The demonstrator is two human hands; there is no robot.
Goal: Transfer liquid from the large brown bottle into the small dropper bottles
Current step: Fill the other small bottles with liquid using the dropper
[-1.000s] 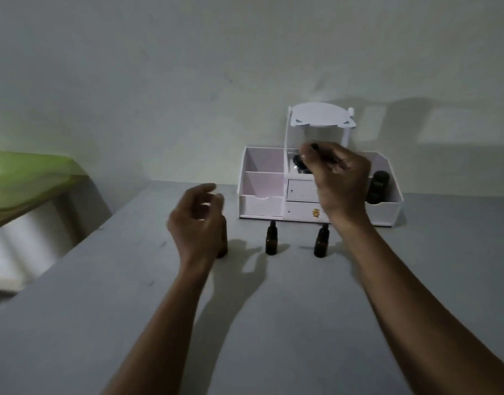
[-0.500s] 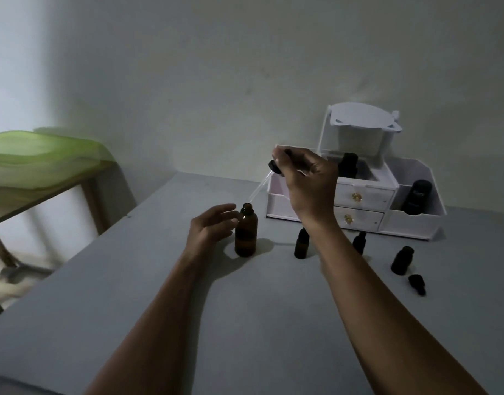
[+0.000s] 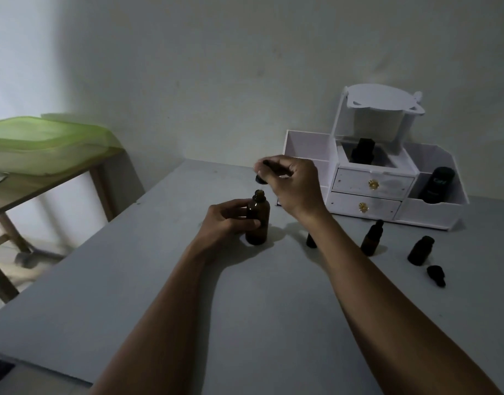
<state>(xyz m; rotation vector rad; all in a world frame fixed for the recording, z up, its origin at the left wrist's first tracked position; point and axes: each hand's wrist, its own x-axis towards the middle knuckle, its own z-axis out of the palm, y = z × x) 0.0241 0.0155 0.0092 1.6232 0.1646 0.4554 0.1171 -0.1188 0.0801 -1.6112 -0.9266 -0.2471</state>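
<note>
**Bottles, Droppers, Drawers: The Tally**

One large brown bottle [image 3: 256,223] stands left of the one white organizer [image 3: 427,212]. Before the organizer stand three small dropper bottles: a left one [image 3: 310,241], a middle one [image 3: 371,239] and a right one [image 3: 420,251]. One loose dropper cap [image 3: 435,275] lies there too. One dropper [image 3: 260,179] is held to its left. The organizer holds two dark bottles, a middle one [image 3: 362,151] and a right one [image 3: 436,185], and has two drawers, upper [image 3: 356,181] and lower [image 3: 345,203].

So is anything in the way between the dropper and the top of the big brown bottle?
Nothing visible is. The right hand pinches the dropper just above the big brown bottle, whose mouth is uncapped. The left hand grips the bottle's side, below the mouth.
</note>
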